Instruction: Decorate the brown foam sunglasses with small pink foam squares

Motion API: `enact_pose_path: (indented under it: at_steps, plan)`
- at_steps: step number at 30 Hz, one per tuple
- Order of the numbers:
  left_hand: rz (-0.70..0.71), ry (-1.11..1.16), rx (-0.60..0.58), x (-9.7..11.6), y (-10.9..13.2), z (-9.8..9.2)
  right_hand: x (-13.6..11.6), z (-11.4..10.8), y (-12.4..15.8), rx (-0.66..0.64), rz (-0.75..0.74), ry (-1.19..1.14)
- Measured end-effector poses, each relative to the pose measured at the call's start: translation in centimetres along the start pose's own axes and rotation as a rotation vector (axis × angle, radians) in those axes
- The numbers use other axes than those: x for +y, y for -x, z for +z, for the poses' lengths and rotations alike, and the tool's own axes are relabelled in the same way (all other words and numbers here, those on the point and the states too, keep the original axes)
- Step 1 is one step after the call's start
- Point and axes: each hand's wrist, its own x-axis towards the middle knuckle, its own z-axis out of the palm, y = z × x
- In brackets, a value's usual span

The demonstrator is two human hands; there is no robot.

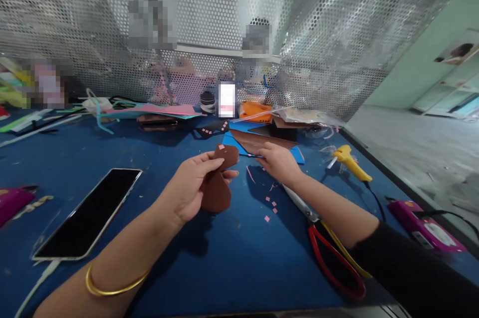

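My left hand [194,178] is closed on a brown cut-out piece [217,193], narrow in its middle, of paper or thin foam. A small pink square [221,147] lies at its upper end. To the right, my right hand [279,160] has its fingertips pressed together at the edge of a blue sheet [297,154] and a brown sheet [247,141]. What those fingers pinch is too small to make out. Several tiny pink squares [267,218] are scattered on the table below. Partly under my right forearm lie scissors [316,238] with red and yellow handles.
A yellow glue gun [348,160] and a purple box with a cable [426,228] lie at right. A phone [90,215] is plugged in at left. Behind stand a lit screen [226,100], a dark spool [207,102], an orange object [255,111] and a perforated metal screen [209,18].
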Motion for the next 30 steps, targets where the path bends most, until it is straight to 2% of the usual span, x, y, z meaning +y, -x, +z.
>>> enact_pose_path:
  at_steps: [3,12,22,30]
  plan:
    - [-0.001,0.009,-0.015,-0.1,-0.1,-0.1,-0.5,1.1,-1.2,-0.046,-0.061,0.095]
    - [-0.016,0.012,-0.038,-0.2,0.5,0.2,-0.4,2.8,-1.9,-0.082,-0.056,0.253]
    - [-0.018,0.018,-0.032,-0.3,0.4,0.2,-0.5,3.1,-1.8,-0.054,-0.049,0.267]
    - [-0.014,0.007,-0.024,-0.3,0.5,0.3,-0.2,3.6,-1.8,0.02,0.056,0.216]
